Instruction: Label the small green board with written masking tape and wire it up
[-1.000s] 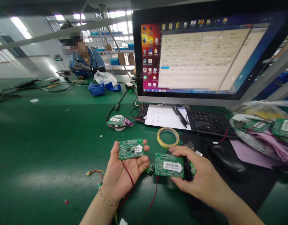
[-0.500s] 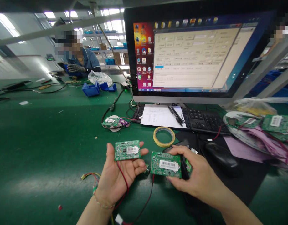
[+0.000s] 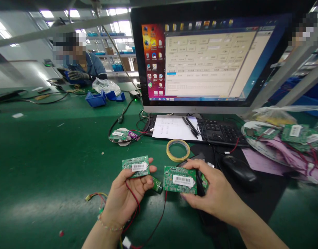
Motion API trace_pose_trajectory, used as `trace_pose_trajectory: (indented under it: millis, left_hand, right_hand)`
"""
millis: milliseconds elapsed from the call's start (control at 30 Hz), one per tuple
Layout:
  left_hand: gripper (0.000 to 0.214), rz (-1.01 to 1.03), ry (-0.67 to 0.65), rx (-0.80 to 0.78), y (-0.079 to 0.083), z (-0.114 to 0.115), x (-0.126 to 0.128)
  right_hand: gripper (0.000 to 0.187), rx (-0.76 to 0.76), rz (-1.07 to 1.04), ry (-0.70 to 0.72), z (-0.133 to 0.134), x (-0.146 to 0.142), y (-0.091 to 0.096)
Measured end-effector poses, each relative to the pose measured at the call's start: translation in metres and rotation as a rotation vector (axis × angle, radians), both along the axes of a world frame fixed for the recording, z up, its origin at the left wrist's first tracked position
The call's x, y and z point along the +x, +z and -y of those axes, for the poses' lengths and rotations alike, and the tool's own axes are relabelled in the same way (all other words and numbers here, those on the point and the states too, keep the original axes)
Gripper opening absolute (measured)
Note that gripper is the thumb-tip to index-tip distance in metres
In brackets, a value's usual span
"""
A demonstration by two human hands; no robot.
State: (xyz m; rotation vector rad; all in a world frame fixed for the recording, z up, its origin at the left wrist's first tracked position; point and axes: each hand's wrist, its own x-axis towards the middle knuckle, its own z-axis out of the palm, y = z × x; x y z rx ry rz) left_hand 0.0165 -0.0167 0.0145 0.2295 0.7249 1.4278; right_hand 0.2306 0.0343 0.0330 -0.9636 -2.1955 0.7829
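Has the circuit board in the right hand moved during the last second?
No. The circuit board in the right hand stays just below the yellow tape roll, with the same gap; only the camera turned.

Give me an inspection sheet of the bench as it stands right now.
Surface: green bench mat, a black mat under the mouse.
Job's things: left board and right board, both green with barcode labels, held apart above the mat.
Clutter: tape roll, paper sheet with pens, pile of boards, blue bins.
Hands: left hand grips the left board; right hand grips the right board.
Cables: red and black wires hang from the boards; black leads run behind to the monitor.
Surroundings: monitor on, keyboard, mouse, a gloved co-worker seated far left.
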Motion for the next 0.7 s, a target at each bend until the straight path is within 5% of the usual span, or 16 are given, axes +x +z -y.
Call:
trace_pose_trajectory:
  millis: [700]
  left_hand:
    - [0.028, -0.151, 0.041, -0.057, -0.0028, 0.0034, 0.0013]
  right_hand:
    - [0.044, -0.071, 0.006, -0.005, -0.0025, -0.0006, 0.0018]
